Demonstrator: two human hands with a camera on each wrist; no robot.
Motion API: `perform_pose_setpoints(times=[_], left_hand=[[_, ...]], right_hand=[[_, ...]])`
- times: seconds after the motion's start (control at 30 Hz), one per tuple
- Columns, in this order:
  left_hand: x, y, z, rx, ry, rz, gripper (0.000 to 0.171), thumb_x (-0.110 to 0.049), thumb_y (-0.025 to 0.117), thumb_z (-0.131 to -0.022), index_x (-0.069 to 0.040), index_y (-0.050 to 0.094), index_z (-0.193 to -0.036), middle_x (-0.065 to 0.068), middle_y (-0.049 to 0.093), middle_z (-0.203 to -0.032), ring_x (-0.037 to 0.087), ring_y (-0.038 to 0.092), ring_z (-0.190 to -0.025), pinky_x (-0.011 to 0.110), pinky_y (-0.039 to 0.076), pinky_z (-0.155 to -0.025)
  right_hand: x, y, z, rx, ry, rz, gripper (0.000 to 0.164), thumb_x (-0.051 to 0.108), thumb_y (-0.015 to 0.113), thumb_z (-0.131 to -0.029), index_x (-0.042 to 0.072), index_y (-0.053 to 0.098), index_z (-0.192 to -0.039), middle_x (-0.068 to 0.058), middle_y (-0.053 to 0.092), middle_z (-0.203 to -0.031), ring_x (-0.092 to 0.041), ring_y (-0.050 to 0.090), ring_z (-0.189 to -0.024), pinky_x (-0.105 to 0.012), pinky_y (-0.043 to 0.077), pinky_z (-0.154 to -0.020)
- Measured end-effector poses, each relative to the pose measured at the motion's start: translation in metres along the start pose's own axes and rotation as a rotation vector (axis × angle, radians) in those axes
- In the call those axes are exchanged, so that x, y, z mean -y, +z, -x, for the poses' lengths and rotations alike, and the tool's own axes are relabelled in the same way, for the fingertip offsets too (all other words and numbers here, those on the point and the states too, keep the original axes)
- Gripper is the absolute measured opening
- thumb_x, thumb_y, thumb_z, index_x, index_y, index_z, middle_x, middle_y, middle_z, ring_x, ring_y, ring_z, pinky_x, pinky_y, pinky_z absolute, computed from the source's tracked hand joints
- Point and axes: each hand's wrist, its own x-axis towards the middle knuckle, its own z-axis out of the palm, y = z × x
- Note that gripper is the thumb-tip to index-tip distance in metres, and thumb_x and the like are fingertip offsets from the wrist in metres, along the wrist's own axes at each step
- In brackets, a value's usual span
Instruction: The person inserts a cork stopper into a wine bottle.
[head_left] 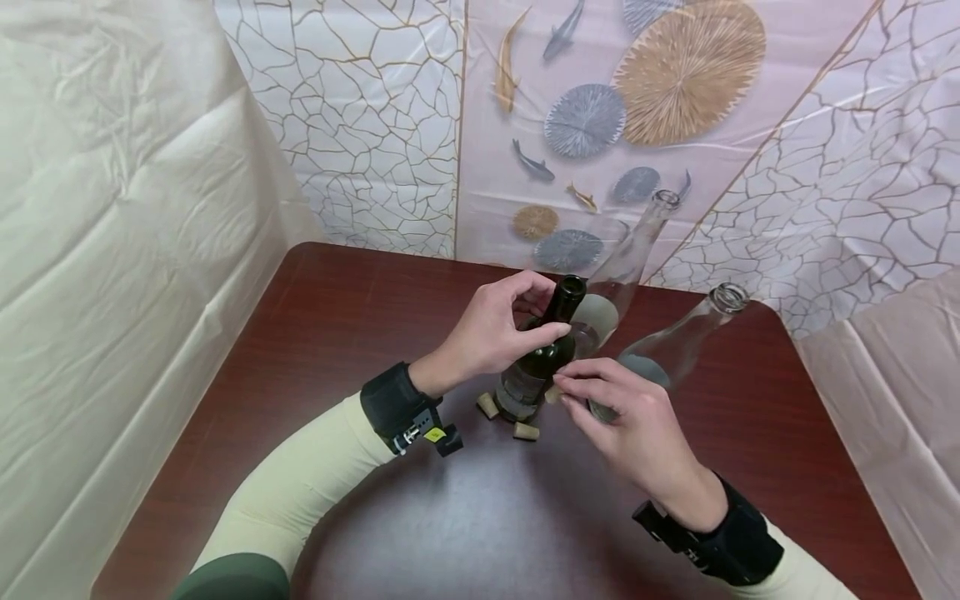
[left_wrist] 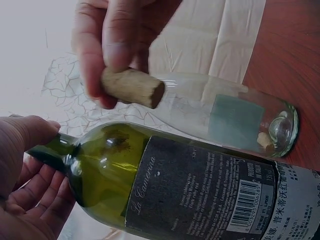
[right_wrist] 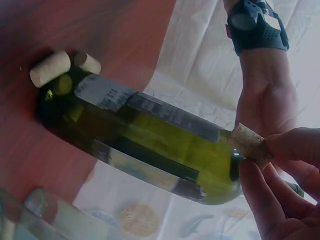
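A dark green wine bottle with a black label stands upright on the table. My left hand holds it round the neck, thumb on the near side and fingers on the far side. The fingertips of my right hand pinch a cork beside the bottle's shoulder. In the right wrist view that cork overlaps the bottle; whether they touch I cannot tell. Two more corks lie by the bottle's base, one cork to the left, another cork in front.
A tall clear glass bottle stands behind the green one, and a second clear bottle stands to the right, partly behind my right hand. The brown table reaches back to patterned cloth walls.
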Motion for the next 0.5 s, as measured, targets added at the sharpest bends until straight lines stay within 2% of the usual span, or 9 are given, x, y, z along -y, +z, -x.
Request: perform_pose_setpoints(times=[0.33,0.5], left_hand=[[0.001,-0.001,0.001,0.022,-0.013,-0.028,0.037,-0.019,0.081,-0.092,-0.006,0.066,-0.124,0.006,0.073,-0.11,0.014,0.069,-0.101,0.022,0.058,-0.093],[0.002,-0.001,0.002,0.027,-0.025,-0.028,0.037,-0.019,0.082,-0.092,-0.006,0.067,-0.124,0.005,0.073,-0.109,0.013,0.069,-0.1,0.023,0.058,-0.094]], right_hand=[[0.001,-0.023,-0.024,0.015,-0.057,0.064,0.031,-0.005,0.085,-0.078,0.008,0.082,-0.106,-0.003,0.076,-0.109,-0.016,0.074,-0.093,-0.009,0.049,-0.075],[-0.001,-0.035,-0.037,0.021,-0.038,0.094,0.029,-0.004,0.085,-0.08,0.009,0.082,-0.106,0.0,0.077,-0.108,-0.015,0.074,-0.094,-0.005,0.048,-0.083]])
